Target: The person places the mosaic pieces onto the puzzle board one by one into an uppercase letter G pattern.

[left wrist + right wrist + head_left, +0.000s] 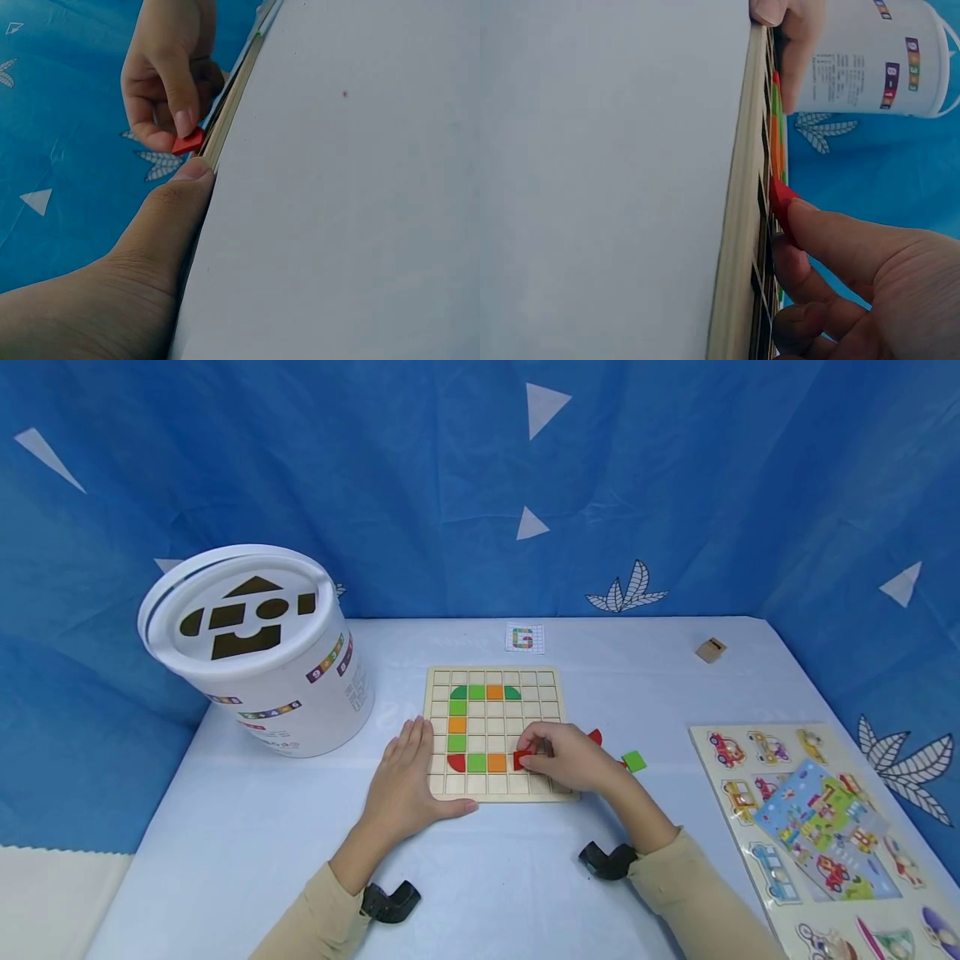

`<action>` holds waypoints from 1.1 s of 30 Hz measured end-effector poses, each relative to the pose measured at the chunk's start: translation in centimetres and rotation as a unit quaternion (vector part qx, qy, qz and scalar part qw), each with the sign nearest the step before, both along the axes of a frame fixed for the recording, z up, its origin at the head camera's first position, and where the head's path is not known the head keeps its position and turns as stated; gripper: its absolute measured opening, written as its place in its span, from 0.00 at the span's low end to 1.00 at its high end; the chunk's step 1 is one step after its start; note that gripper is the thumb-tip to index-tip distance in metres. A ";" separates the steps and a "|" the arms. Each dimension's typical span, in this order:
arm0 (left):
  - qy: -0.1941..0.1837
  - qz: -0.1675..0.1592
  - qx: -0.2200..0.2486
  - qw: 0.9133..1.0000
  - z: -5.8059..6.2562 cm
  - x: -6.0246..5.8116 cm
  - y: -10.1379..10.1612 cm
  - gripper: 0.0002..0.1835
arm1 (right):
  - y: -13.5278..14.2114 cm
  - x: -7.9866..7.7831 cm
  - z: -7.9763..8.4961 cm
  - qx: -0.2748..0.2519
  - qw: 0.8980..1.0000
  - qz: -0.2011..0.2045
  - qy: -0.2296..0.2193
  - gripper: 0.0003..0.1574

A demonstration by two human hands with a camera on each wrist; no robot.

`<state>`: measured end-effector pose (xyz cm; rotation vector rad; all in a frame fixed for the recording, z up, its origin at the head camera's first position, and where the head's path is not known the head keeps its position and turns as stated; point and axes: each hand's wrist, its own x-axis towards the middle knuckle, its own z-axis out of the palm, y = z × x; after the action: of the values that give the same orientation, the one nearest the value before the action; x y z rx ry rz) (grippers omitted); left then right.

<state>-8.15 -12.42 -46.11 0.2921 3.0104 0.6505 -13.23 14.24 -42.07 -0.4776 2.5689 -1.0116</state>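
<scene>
A wooden grid board lies on the white table, with green, orange and red tiles forming a C-like outline in its squares. My left hand rests along the board's left edge with fingers straight, its thumb at the near edge. Between thumb and fingertips, my right hand pinches a red tile low over the board. It is just right of an orange tile in the bottom row of the outline. In the left wrist view the red tile appears tilted. Fingers partly cover it in the head view.
Beyond the board lies a small pattern card. Right of the right hand are a green square tile and a partly hidden red piece. A white bucket stands left, a vehicle puzzle board right, and a small brown block far right.
</scene>
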 end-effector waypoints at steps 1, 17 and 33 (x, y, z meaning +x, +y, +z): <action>-0.001 0.000 0.000 1.000 0.0 0.0 0.0 0.74 | -0.1 0.0 0.0 0.002 1.000 0.002 0.001 0.07; -0.002 0.002 0.002 1.000 0.0 0.0 0.0 0.74 | -1.1 0.5 0.2 0.027 0.999 0.000 0.023 0.08; -0.002 -0.004 -0.003 1.000 -0.2 0.0 -0.1 0.74 | -0.7 0.8 0.2 0.045 0.996 0.032 0.069 0.11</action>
<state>-8.20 -12.50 -46.26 0.3012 3.0060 0.6415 -12.39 13.56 -41.90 -0.6214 2.6881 -0.8657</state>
